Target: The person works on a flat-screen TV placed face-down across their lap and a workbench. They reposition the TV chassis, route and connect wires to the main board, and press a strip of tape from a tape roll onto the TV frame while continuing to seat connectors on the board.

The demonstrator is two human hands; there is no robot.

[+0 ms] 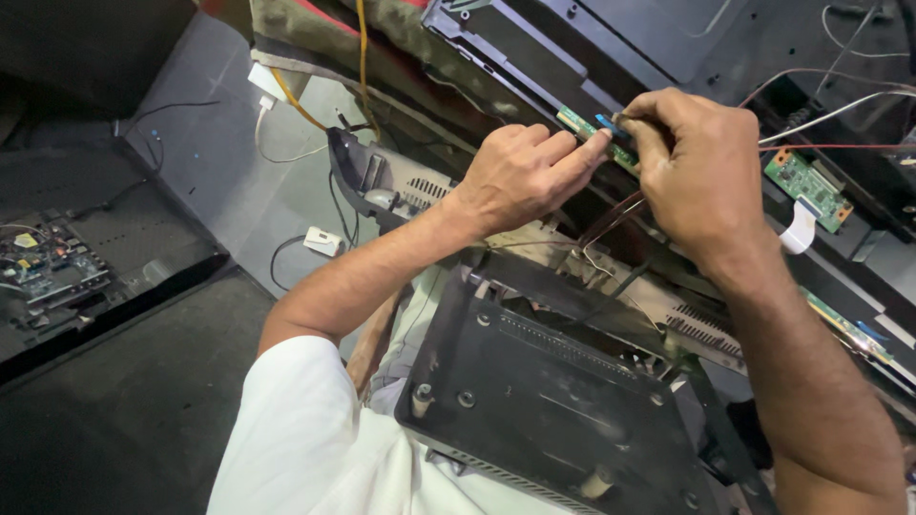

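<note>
Hands were both up at the narrow green circuit strip (584, 127) that ran along the edge of the opened-up black TV panel (668, 38). Left hand (520, 176) had its fingers curled in, with the index finger stretched out and its tip pressed on the strip right by a small blue tab (607, 121). Right hand (697, 167) sat just beside it, thumb and fingertips pinched together at that same spot, though I couldn't tell what exactly was between them, too small. Thin reddish wires (615, 215) hung down under the right hand.

Further right on the panel sat a small green circuit board (809, 186) with a white flat ribbon cable (798, 229) curling off it, and white and red wires (840, 113) crossed above that. Lower down, near the person's lap, a black plastic back cover (544, 391) lay tilted with its screw posts up. Way off to the left on the dark floor, another circuit board (48, 267) sat in a dark casing, well apart from the hands. A white plug (322, 241) lay on the grey floor between them
</note>
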